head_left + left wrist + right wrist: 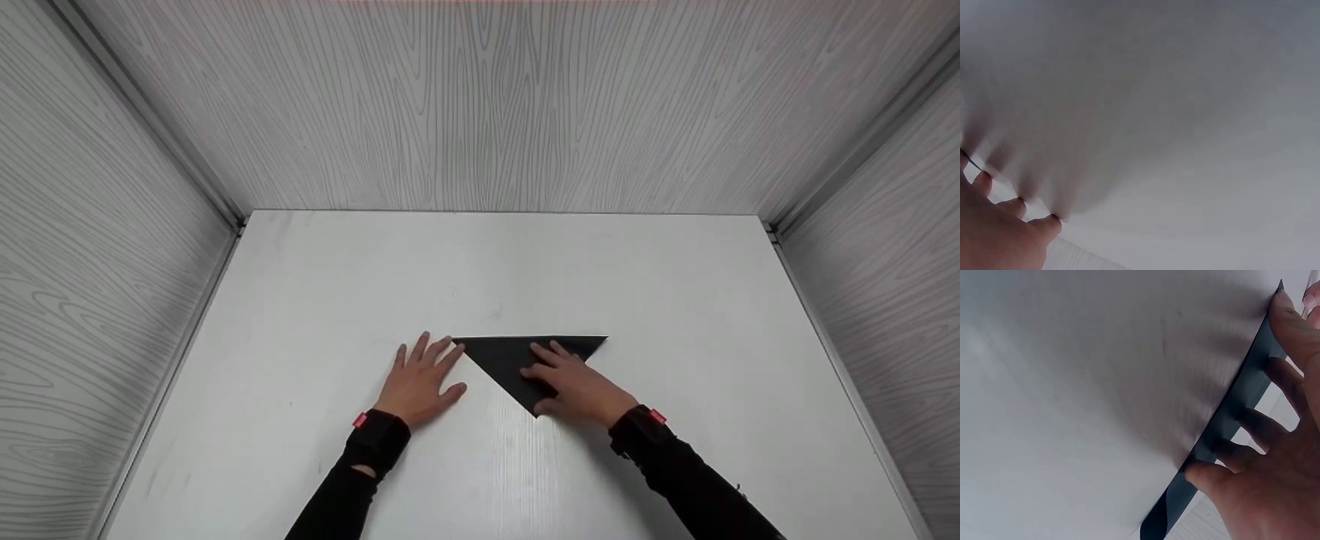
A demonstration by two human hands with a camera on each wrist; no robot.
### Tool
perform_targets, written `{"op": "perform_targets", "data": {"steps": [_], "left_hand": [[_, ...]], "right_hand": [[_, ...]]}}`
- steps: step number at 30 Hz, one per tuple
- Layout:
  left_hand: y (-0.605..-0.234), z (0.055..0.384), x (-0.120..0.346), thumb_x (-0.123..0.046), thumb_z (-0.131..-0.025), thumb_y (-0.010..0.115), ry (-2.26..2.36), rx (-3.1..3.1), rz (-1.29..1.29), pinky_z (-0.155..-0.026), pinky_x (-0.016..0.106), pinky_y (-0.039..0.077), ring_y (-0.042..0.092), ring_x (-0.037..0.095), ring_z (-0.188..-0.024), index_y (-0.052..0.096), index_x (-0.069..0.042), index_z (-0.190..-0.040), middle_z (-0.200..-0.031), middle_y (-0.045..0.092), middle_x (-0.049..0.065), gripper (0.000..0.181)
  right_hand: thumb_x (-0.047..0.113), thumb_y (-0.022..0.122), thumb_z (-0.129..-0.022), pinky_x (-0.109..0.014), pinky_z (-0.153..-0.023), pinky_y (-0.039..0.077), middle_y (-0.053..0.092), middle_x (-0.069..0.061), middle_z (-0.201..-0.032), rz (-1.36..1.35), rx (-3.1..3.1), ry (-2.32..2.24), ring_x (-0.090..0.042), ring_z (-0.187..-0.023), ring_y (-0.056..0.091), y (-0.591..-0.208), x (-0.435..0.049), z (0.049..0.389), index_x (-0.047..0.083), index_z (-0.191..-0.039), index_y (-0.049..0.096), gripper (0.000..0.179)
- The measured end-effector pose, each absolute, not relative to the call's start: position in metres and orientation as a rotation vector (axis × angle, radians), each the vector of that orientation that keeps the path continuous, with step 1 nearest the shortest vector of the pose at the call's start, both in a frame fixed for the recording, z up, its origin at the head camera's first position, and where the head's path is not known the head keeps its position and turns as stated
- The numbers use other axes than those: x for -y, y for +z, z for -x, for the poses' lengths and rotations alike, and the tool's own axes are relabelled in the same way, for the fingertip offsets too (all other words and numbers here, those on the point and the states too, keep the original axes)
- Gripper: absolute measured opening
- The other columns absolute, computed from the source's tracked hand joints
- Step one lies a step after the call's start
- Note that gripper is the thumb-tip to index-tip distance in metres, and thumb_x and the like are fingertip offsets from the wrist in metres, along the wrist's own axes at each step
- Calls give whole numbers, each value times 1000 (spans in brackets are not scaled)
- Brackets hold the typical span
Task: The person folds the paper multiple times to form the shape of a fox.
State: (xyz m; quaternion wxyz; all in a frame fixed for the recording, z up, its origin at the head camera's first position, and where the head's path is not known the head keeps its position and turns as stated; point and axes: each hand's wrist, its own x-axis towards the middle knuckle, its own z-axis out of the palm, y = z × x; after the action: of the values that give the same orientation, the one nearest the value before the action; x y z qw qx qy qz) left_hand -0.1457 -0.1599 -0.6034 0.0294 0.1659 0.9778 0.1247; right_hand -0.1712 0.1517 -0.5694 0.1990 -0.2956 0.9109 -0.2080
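A black sheet of paper, folded into a triangle, lies on the white table with its long edge at the back and one corner toward the person. My right hand rests on its right part, fingers spread, with the thumb near the front corner. In the right wrist view the fingertips of the right hand press along the dark paper, whose lower end curves slightly. My left hand lies spread flat on the table, its fingertips right at the paper's left corner. The left wrist view shows the left hand with fingertips on the table.
The white table is bounded by a grey wood-grain back panel and side panels at left and right. Both wrists carry black bands with red tags.
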Motion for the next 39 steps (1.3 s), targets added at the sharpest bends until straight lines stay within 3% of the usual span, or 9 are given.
{"op": "perform_targets", "data": {"steps": [6,13,20,24,39], "left_hand": [[-599,144,154,-52,-103,57,319,-3042,-484,-124,70,28,34,42,-159,49,-18,-159,-165,47,11,65],[-594,146,124,-56,-102,59,58,-3134,-493,-127,62,30,37,32,-159,57,-7,-151,-165,48,8,69],[-601,148,92,-53,-106,55,119,-3075,-586,-128,58,33,36,29,-160,42,-11,-162,-170,41,9,71],[-602,150,83,-53,-106,55,161,-3085,-595,-128,55,34,38,29,-159,42,-10,-162,-170,40,12,71],[-601,149,88,-59,-105,53,332,-2985,-463,-132,54,27,26,28,-165,30,-3,-165,-176,26,13,86]], "right_hand": [[30,80,-94,-73,-124,26,29,-16,-174,826,-2536,-603,-48,-163,18,-568,-152,170,16,-147,62,58],[30,80,-94,-73,-124,27,29,-17,-174,832,-2545,-583,-49,-163,18,-571,-153,171,15,-147,62,58],[32,80,-94,-74,-121,31,32,-18,-173,856,-2576,-524,-49,-162,23,-572,-152,172,14,-148,62,59],[31,80,-94,-74,-120,32,33,-20,-172,867,-2580,-523,-49,-161,24,-571,-152,171,12,-147,62,59],[34,79,-95,-70,-124,30,31,-14,-174,841,-2567,-508,-45,-163,21,-572,-152,172,17,-150,60,61]]}}
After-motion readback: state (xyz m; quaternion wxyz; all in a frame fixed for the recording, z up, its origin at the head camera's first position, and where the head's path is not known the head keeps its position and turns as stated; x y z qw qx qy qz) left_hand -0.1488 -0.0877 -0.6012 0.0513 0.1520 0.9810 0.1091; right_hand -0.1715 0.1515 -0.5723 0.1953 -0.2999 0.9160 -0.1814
